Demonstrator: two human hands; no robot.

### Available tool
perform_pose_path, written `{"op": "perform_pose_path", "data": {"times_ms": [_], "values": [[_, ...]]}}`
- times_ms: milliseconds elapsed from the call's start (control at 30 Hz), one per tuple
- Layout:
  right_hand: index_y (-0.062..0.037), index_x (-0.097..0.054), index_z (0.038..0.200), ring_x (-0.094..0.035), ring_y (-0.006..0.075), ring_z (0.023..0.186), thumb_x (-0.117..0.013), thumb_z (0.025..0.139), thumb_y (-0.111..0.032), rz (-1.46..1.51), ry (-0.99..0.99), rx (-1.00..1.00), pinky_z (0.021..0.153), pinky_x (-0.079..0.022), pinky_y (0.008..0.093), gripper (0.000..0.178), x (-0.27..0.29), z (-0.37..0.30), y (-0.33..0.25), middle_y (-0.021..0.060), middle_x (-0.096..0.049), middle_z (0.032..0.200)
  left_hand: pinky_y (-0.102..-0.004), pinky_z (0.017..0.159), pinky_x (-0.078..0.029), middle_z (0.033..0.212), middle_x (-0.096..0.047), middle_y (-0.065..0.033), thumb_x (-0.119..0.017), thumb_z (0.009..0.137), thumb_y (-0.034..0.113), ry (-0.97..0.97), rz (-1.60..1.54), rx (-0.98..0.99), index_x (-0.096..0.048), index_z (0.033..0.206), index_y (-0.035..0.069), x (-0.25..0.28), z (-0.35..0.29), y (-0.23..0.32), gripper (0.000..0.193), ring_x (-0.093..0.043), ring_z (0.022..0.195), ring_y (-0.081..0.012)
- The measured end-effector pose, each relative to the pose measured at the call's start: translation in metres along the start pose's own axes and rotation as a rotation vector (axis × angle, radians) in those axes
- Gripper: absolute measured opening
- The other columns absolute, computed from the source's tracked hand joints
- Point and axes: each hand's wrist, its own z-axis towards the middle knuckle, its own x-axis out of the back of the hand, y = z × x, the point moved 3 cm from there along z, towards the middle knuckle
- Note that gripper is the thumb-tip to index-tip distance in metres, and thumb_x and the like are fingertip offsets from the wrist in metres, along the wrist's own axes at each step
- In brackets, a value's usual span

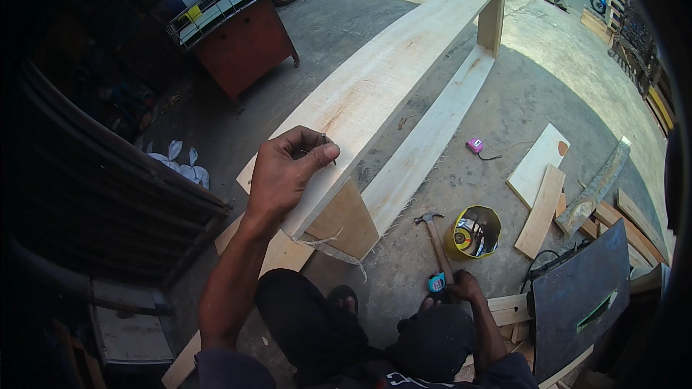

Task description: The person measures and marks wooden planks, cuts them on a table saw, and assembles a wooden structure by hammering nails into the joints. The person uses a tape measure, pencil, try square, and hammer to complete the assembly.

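Note:
A long wooden frame of pale boards [375, 75] stretches away from me, its upper board over a lower board [425, 148] and joined by an end piece [346, 223]. My left hand [285, 173] is above the near end of the upper board, thumb and fingers pinching a thin dark nail [334, 163]. Low on the right, my right hand [465, 287] is closed around the lower end of a claw hammer's wooden handle [438, 248]. The hammer's head points away from me. A teal tape measure [436, 282] is beside the handle.
A yellow bucket [476, 233] with cans or rolls inside stands right of the hammer. Farther off lies a pink tape measure [474, 145]. Loose boards [540, 210] and a dark panel [582, 302] are at right. A red wheeled cabinet [245, 50] stands at far left.

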Motion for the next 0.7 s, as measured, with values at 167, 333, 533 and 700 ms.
{"op": "perform_pose_path", "data": {"times_ms": [167,333,533,700], "values": [[0.0067,-0.058,0.129,-0.072,0.044,0.099,-0.08,0.079,-0.038,0.216,0.09,-0.15,0.089,-0.055,0.0495,0.071,0.018,-0.025,-0.047,0.032,-0.071,0.106,-0.0293,0.074,-0.053,0.084,-0.075,-0.0072,-0.086,0.089,0.029,0.009,0.023,-0.034,-0.077,0.101,0.0,0.002,-0.007,-0.008,0.033,-0.067,0.075,-0.0118],[0.0021,-0.056,0.132,-0.075,0.041,0.095,-0.075,0.085,-0.029,0.294,0.212,-0.044,0.086,-0.057,0.049,0.059,0.075,-0.087,-0.14,0.031,-0.073,0.103,-0.03,0.073,-0.055,0.084,-0.078,-0.0099,-0.086,0.089,0.026,-0.009,0.01,-0.047,-0.079,0.103,-0.001,0.002,-0.006,-0.009,0.031,-0.069,0.074,-0.0125],[-0.0038,-0.048,0.143,-0.074,0.0262,0.094,-0.067,0.099,-0.018,0.709,0.336,0.324,0.078,-0.057,0.0445,0.05,0.144,-0.125,-0.242,0.0198,-0.072,0.1,-0.0279,0.072,-0.052,0.083,-0.075,-0.0071,-0.084,0.09,0.021,-0.008,-0.002,-0.095,-0.077,0.102,-0.003,0.004,-0.004,-0.013,0.028,-0.065,0.075,-0.0096],[-0.0083,-0.035,0.159,-0.074,0.0308,0.096,-0.065,0.102,-0.02,0.245,0.53,0.502,0.085,-0.057,0.0458,0.066,0.229,-0.179,-0.32,0.0213,-0.071,0.103,-0.029,0.073,-0.052,0.084,-0.076,-0.0083,-0.084,0.09,0.021,-0.002,0.035,-0.106,-0.077,0.103,-0.004,0.01,-0.002,-0.017,0.029,-0.066,0.075,-0.0108]]}}
